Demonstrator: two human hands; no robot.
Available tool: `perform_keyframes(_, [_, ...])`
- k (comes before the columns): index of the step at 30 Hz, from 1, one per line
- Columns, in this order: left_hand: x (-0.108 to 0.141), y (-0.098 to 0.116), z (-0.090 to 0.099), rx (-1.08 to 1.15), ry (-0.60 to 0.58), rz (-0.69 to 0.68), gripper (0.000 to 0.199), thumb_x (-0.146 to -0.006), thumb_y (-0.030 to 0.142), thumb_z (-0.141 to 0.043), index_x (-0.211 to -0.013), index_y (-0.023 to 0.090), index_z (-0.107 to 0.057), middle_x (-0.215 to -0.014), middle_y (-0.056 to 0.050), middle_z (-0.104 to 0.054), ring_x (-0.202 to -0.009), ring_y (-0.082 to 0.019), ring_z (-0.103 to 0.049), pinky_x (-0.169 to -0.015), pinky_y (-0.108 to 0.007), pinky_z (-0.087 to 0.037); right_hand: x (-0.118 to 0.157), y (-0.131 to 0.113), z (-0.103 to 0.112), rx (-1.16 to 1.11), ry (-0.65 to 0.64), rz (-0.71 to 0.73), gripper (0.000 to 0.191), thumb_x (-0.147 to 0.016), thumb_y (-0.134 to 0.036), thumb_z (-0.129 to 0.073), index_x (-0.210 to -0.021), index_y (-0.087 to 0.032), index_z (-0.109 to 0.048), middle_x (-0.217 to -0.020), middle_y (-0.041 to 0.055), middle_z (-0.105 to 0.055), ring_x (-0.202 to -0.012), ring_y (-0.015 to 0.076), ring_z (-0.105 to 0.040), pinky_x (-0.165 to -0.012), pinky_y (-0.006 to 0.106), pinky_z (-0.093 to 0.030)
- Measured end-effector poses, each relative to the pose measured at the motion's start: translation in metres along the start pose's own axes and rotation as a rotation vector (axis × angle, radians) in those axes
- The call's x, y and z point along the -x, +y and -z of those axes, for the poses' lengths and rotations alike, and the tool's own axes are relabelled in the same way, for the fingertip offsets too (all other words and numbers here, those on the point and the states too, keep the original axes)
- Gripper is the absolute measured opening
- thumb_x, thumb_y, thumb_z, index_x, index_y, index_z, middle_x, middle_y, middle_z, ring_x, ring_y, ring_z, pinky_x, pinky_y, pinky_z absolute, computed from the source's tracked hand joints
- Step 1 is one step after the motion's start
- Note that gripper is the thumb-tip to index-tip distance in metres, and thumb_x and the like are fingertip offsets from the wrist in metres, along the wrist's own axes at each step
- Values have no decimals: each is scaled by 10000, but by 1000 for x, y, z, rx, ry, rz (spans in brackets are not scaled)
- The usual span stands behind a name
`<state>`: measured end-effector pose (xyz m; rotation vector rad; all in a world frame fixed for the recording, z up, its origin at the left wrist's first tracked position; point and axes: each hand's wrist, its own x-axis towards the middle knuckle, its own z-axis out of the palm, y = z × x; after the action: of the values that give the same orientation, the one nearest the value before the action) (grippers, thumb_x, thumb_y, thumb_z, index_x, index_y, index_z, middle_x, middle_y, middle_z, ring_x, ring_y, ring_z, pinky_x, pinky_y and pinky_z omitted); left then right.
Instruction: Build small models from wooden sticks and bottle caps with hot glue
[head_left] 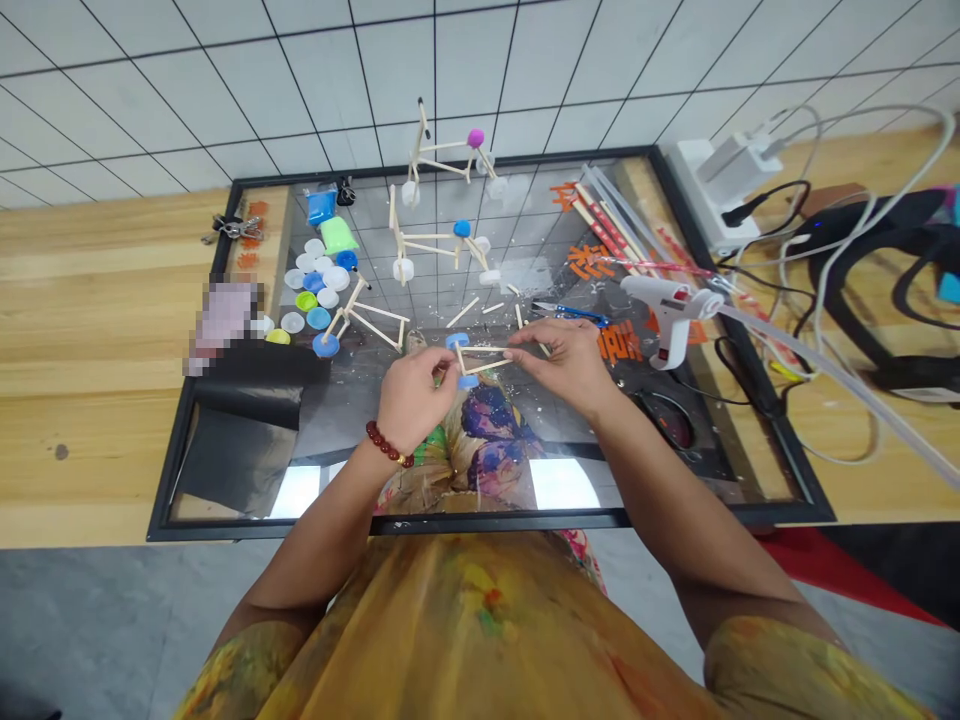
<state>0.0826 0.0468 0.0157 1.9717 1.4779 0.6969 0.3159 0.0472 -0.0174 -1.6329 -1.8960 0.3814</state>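
Note:
Between my hands is a small frame of wooden sticks [486,350] with a blue bottle cap [467,382] and another blue cap [456,341] as wheels at its left end. My left hand [417,398] is closed at that wheeled end, thumb and finger pinching it. At the other end, my right hand [564,365] pinches the stick tips. Just beyond lie loose cut sticks [463,312] and blue-handled scissors [574,312], partly behind my right hand. Left of my hands rests a stick piece [373,322] with a blue cap [326,346].
Two finished-looking stick models, one with a blue ball [461,229] and one with a pink ball [475,138], stand at the back. Many bottle caps [328,298] lie left. A white glue gun [671,315], its cord, and a power strip [716,190] occupy the right.

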Motion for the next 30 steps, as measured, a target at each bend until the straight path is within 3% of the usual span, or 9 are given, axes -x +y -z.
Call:
perform_keyframes(6, [3,2,1,-139,13,-25,166,-903,258,-579,-913,216,-739,-960,-55,-772,-871,-221,-710,-815,-335,-523,1,-2,-2,-38,44,-56,123,-839,-365,-706,-880,-264,-763,-1000,43,-784,-1031,289,-682,-990,503,-302])
perform_keyframes(10, [5,4,-2,-216,12,-54,158,-901,300,-616,-972,221,-733,-1003,-65,-759,-955,-250,-693,-826,-348,-515,-2,-3,-2,-60,4,-46,121,-842,-370,-703,-818,-271,-768,-992,32,-778,-1015,278,-670,-978,496,-281])
perform_keyframes(14, [8,9,-5,-267,8,-96,299,-863,425,-701,-1074,213,-718,-1088,-85,-735,-1051,-286,-659,-862,-373,-513,-7,-3,-2,-54,-37,-55,123,-849,-327,-693,-781,-267,-777,-989,31,-767,-1010,272,-667,-975,491,-275])
perform_keyframes(19, [11,12,-7,-316,-23,-126,453,-777,579,-762,-1023,202,-715,-1104,-95,-707,-1052,-294,-653,-858,-381,-518,-9,-2,-2,-40,-65,-34,93,-839,-255,-694,-811,-268,-781,-1027,41,-757,-1040,288,-657,-969,499,-265])
perform_keyframes(30, [12,11,-8,-359,-90,-156,258,-810,425,-756,-941,207,-713,-1036,-74,-707,-1008,-272,-655,-805,-366,-526,-7,-1,-6,-29,-78,-39,146,-862,-280,-648,-919,-275,-782,-1085,56,-740,-1083,294,-625,-968,485,-264])
